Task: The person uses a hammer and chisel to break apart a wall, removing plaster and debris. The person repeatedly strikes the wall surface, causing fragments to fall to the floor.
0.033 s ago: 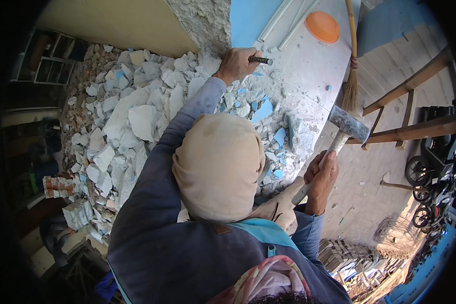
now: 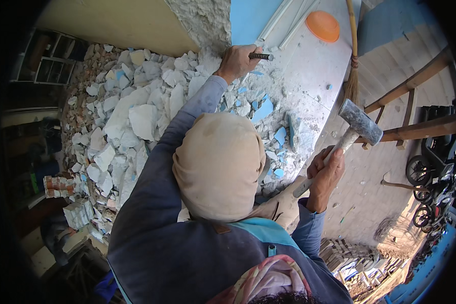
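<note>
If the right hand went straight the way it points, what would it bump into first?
Past the hammer it holds, the right hand would probably meet the wooden frame first, though that may lie farther below; the depth is unclear.

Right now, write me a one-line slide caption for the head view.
Left hand gripping a ribbed metal rod, right hand holding a hammer, broken rubble heaped alongside.

Rubble [image 2: 143, 121] left, hammer [image 2: 347, 138] right, rod [image 2: 261, 57] between

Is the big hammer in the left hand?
No, the right hand holds the hammer, while the left hand grips a ridged metal rod.
</note>
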